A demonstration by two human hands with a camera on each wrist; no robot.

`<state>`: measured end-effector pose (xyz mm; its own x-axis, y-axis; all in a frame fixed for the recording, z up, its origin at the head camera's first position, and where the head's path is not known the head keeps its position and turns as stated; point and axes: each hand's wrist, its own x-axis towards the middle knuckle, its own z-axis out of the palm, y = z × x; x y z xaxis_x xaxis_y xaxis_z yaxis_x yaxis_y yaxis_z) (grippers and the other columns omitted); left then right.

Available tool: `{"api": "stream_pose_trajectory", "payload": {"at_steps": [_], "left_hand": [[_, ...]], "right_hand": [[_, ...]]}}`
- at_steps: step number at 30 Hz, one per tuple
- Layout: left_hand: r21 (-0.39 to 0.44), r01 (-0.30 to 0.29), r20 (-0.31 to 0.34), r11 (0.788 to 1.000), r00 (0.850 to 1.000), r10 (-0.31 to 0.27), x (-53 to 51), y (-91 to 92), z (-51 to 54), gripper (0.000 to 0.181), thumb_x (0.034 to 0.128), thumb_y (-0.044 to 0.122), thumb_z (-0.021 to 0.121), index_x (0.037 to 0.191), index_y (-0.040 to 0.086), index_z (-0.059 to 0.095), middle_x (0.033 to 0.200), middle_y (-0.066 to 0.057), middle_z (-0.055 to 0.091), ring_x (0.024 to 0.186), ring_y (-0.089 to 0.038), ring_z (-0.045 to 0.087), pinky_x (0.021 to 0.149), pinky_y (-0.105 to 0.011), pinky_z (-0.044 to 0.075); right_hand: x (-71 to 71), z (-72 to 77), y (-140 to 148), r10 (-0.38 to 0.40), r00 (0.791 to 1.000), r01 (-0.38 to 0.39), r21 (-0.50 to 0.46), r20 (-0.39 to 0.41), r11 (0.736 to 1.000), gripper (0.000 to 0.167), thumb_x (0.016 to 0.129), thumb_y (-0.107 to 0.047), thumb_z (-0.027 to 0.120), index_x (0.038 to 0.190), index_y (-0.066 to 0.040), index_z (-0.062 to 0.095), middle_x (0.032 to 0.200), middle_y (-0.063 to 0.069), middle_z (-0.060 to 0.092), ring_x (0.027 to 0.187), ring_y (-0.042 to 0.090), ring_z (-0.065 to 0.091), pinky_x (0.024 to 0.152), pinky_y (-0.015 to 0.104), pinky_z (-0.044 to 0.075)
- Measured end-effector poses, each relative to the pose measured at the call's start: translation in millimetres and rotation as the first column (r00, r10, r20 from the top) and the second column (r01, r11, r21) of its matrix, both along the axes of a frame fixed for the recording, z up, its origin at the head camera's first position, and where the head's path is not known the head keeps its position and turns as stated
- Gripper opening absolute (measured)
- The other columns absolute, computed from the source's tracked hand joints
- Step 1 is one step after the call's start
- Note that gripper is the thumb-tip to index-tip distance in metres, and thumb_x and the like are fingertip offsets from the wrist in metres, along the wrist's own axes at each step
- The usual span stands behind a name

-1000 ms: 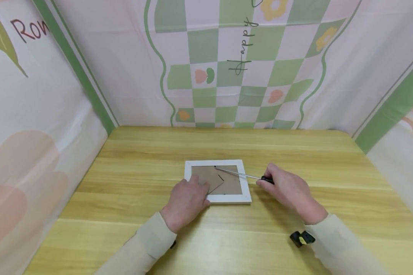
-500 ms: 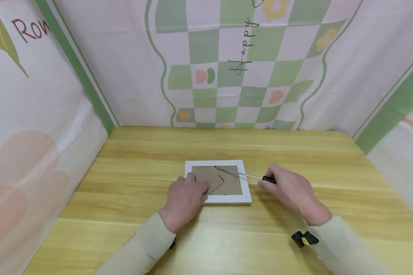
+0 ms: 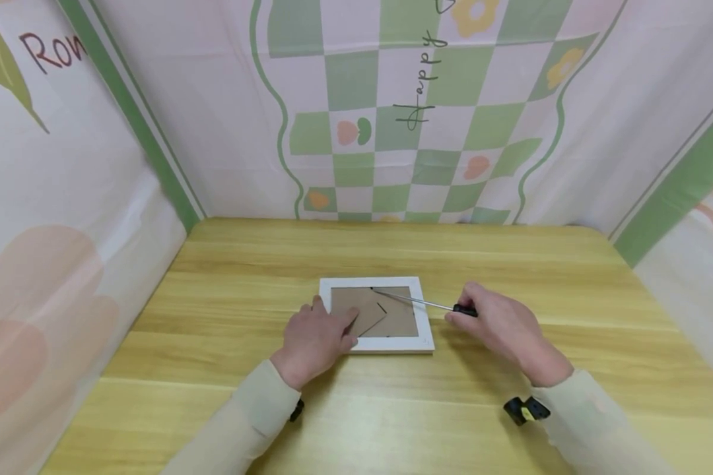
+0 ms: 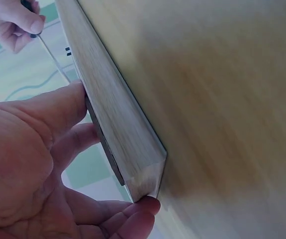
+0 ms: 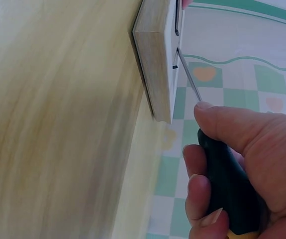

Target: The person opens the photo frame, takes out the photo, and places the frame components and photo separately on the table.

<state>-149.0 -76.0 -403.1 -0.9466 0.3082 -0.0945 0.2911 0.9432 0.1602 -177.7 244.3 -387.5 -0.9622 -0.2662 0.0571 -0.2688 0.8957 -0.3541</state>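
A white picture frame (image 3: 395,344) lies face down on the table, its brown backing board (image 3: 402,322) showing. My left hand (image 3: 310,340) holds the frame's left end; in the left wrist view, the thumb (image 4: 65,104) is at the edge and other fingers curl by the corner. My right hand (image 3: 502,330) grips the dark handle of a screwdriver (image 5: 230,184). Its thin metal shaft crosses the frame's right border, and the tip meets the far inner edge beside a small black tab (image 3: 371,287). A thin strut outline (image 3: 373,324) marks the board, partly hidden by the left hand.
The wooden table (image 3: 261,257) reaches back to a patterned fabric wall (image 3: 398,165). More fabric hangs at the left and right sides. A black wrist device (image 3: 525,410) sits by the right cuff.
My left hand has slid a little left and toward me along the frame, its fingers shifting to the left border. The right hand, screwdriver and frame stay almost in place.
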Motion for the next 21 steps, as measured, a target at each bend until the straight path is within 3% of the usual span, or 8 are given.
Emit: {"api": "stream_pose_trajectory", "payload": {"at_steps": [4, 10, 21], "left_hand": [[0.002, -0.001, 0.016, 1.0, 1.0, 0.001, -0.8, -0.1, 0.3, 0.055, 0.1022, 0.05, 0.063, 0.153, 0.031, 0.055, 0.148, -0.039, 0.049, 0.128, -0.055, 0.056, 0.097, -0.062, 0.054], [-0.026, 0.015, -0.007, 1.0, 1.0, -0.015, -1.7, 0.0, 1.0, 0.054, 0.1014, 0.051, 0.063, 0.152, 0.032, 0.056, 0.142, -0.037, 0.056, 0.121, -0.052, 0.062, 0.083, -0.058, 0.058], [-0.005, 0.023, -0.004, 1.0, 1.0, -0.024, -1.2, -1.5, 0.2, 0.054, 0.1013, 0.05, 0.064, 0.151, 0.029, 0.057, 0.142, -0.038, 0.055, 0.117, -0.05, 0.063, 0.083, -0.057, 0.058]], "right_hand": [[-0.8, -0.8, 0.4, 0.012, 1.0, -0.012, -0.007, 0.012, 1.0, 0.027, 0.095, -0.043, 0.076, 0.092, -0.021, 0.06, 0.076, -0.007, 0.061, 0.066, 0.013, 0.05, 0.056, 0.031, 0.037], [-0.9, 0.8, 1.7, 0.026, 1.0, -0.026, 0.0, 0.007, 1.0, 0.028, 0.094, -0.043, 0.076, 0.09, -0.022, 0.057, 0.074, -0.006, 0.058, 0.064, 0.014, 0.049, 0.054, 0.032, 0.036], [3.5, 0.8, -4.0, 0.032, 0.999, -0.032, 0.017, -0.024, 0.999, 0.027, 0.097, -0.04, 0.074, 0.09, -0.02, 0.057, 0.069, -0.006, 0.054, 0.061, 0.013, 0.047, 0.051, 0.031, 0.034]]}}
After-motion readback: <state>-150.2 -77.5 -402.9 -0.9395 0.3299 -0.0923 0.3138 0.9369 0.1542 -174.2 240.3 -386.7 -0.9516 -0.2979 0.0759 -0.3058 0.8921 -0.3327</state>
